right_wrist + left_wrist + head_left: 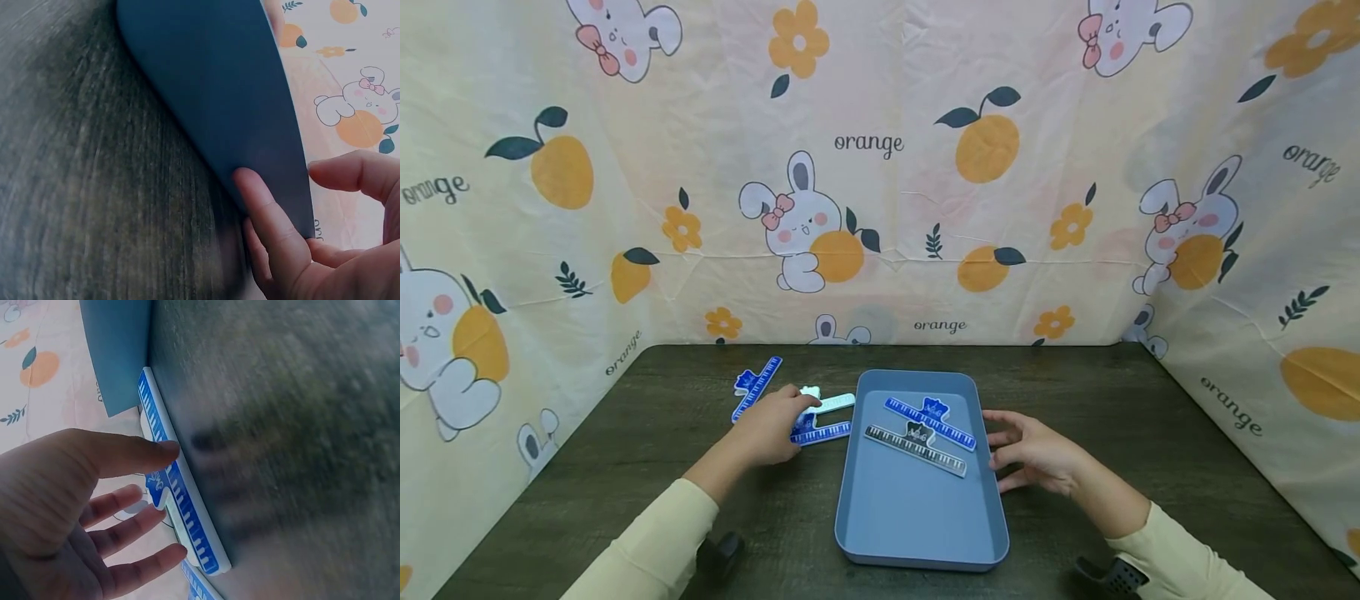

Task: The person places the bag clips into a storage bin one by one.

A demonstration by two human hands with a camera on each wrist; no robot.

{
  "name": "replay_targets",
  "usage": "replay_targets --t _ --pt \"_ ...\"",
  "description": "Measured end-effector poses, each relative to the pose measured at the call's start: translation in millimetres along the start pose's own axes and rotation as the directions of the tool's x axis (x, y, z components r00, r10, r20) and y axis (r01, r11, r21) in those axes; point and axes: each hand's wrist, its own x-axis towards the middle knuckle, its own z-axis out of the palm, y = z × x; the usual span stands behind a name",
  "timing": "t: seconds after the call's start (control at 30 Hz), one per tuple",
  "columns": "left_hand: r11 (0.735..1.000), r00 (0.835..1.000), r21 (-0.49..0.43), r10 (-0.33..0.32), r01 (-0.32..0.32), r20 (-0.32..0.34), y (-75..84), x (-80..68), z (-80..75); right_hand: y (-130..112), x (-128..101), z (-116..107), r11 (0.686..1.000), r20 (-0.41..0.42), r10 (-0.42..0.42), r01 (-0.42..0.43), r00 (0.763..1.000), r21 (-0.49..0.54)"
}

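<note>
Blue plastic is what both your hands meet: your left hand [772, 431] lies with fingers spread and nearly straight on a blue ruler [822, 432] on the dark table [625, 433], its thumb touching the ruler's edge, gripping nothing. Just beyond its fingertips lie a pale ruler [831, 402] and another blue ruler [757, 387]. Your right hand [1036, 453], fingers relaxed and apart, touches the outer wall of the blue tray [917, 533] between your hands, which holds a blue ruler [929, 421] and a black ruler [914, 449].
</note>
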Motion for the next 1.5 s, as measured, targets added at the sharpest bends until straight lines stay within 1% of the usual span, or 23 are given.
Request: replay_targets --t 0.17,0.3,0.37,0.67,0.93,1.3,1.5 --pt "0.998 0.999 0.058 -0.001 -0.002 0.053 5.1 4.2 -0.4 1.7 0.1 -1.1 1.000 0.005 0.001 -0.001 1.000 0.010" --pt "0.993 0.997 0.117 -0.005 -0.004 0.080 8.5 6.2 -0.5 2.7 -0.4 -1.8 1.000 0.010 0.005 -0.005 1.000 0.021" --pt "0.991 0.996 0.132 -0.003 -0.008 0.084 10.1 6.3 -1.0 3.2 -0.7 -2.0 1.000 0.014 0.004 -0.004 1.000 0.028" --pt "0.989 0.993 0.141 0.023 -0.039 0.111 14.6 5.5 -2.4 4.1 -1.6 -2.5 0.999 0.028 -0.010 0.009 1.000 0.039" --pt "0.979 0.993 0.186 0.062 -0.079 0.096 12.0 1.9 -2.2 4.2 -1.0 -1.9 0.999 0.022 -0.014 0.013 1.000 0.033" --pt "0.987 0.989 0.141 0.060 -0.080 0.138 8.6 -10.0 -16.4 3.4 -1.2 0.0 1.000 0.014 -0.021 0.021 1.000 0.017" --pt "0.989 0.987 0.134 0.041 -0.062 0.154 6.7 -13.6 -25.1 3.8 -1.7 1.1 0.999 -0.002 -0.033 0.033 0.999 -0.004"
